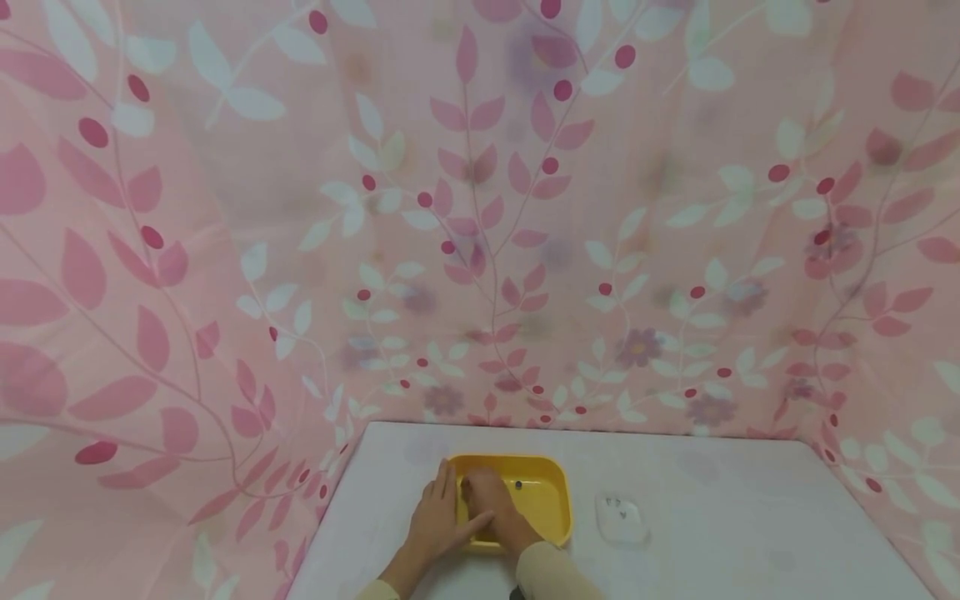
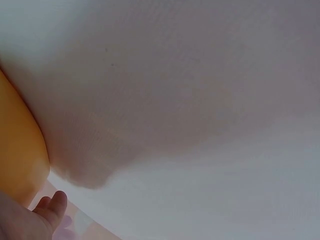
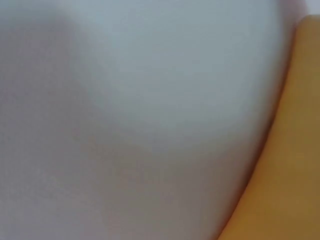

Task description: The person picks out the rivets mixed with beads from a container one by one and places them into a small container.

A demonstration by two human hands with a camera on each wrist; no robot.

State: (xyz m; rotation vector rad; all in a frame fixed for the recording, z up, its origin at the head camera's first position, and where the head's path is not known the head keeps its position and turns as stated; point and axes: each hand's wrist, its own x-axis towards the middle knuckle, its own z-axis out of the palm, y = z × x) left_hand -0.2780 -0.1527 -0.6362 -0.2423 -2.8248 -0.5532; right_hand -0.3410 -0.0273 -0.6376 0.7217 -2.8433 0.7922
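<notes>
Tabletop (image 1: pixel 712 508): white, below pink leafy cloth (image 1: pixel 487 250)
Yellow tray (image 1: pixel 547 508): on tabletop, small dark piece (image 1: pixel 518 485) inside
Right hand (image 1: pixel 490 498): in tray; cannot tell what, if anything, it grasps
Left hand (image 1: pixel 437 518): fingers straight along tray's left side
Clear dish (image 1: pixel 621 532): right of tray

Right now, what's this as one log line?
left hand: at yellow tray; right hand: inside tray, grip unclear; clear dish: right of tray
</notes>
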